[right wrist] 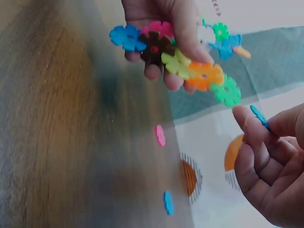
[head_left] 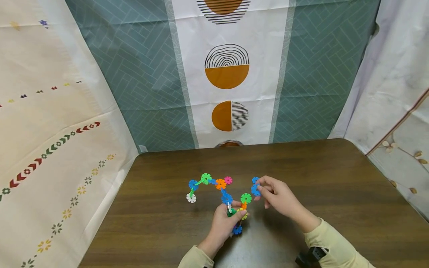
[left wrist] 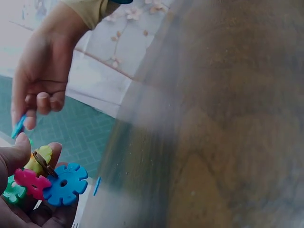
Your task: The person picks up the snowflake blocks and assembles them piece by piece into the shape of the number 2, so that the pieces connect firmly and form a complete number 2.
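Two hands were in view, the left hand (head_left: 223,222) and the right hand (head_left: 280,198). One chain (head_left: 219,193) of linked plastic discs showed about a dozen discs, though those inside the fist could not be counted. Apart from it were three discs: one blue disc (head_left: 256,190) pinched in the right hand, and a pink disc (head_left: 228,180) and another blue disc (head_left: 255,180) loose on the one worktop (head_left: 335,193).

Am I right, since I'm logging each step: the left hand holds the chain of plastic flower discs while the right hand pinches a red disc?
Not quite: the disc pinched by the right hand is blue, as the head view shows. The left hand does hold the chain of plastic flower discs.
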Demonstrator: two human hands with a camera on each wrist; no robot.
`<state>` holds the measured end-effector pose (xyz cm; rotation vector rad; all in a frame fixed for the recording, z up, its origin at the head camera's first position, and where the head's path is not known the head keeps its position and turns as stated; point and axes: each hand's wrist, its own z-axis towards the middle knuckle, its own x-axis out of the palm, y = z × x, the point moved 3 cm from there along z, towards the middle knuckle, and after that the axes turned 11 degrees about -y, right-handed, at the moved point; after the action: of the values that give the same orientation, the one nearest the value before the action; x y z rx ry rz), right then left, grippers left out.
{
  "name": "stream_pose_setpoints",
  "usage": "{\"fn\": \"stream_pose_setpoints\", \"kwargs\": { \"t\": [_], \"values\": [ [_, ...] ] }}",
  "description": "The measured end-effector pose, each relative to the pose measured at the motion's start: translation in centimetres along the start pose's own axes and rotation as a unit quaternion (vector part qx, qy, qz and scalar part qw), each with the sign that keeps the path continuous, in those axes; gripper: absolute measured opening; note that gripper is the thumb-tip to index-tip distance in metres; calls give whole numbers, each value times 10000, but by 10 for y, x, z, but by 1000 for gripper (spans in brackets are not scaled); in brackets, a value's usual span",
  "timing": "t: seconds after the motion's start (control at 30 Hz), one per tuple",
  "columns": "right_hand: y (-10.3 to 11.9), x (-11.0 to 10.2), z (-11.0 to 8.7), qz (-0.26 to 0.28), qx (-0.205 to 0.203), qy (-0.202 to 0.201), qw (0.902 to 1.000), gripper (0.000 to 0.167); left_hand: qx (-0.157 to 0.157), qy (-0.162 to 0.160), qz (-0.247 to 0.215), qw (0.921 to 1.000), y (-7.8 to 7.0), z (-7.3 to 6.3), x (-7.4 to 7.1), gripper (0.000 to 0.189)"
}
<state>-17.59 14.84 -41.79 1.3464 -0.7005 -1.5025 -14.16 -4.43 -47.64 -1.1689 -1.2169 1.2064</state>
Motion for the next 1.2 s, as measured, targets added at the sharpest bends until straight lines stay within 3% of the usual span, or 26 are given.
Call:
{"fn": "stream_pose_setpoints", "kwargs": {
  "t": [0.2, 0.43, 0.6, 0.77, 0.97, 1.2],
  "values": [
    [9, 8, -1, -329, -61, -325, 9989, 17, 30, -2, 96, 9999, 0, -1, 3, 25],
    [13, 14, -2, -564, -138, -345, 9977, 14, 227, -62, 464, 9986, -2, -2, 4, 24],
    [16, 18, -3, -814, -191, -330, 9960, 13, 296, -295, 697, 9967, -3, -2, 4, 22],
    [16, 21, -2, -871, -226, -324, 9954, 11, 568, -564, 1200, 9895, -5, -2, 3, 19],
    [13, 23, -1, -778, -20, -382, 9962, 11, 782, -654, 1627, 9814, -6, -1, 1, 17],
    [10, 27, 0, -726, 293, -377, 9962, 12, 867, -599, 1790, 9782, -4, -2, 2, 17]
  ]
}}
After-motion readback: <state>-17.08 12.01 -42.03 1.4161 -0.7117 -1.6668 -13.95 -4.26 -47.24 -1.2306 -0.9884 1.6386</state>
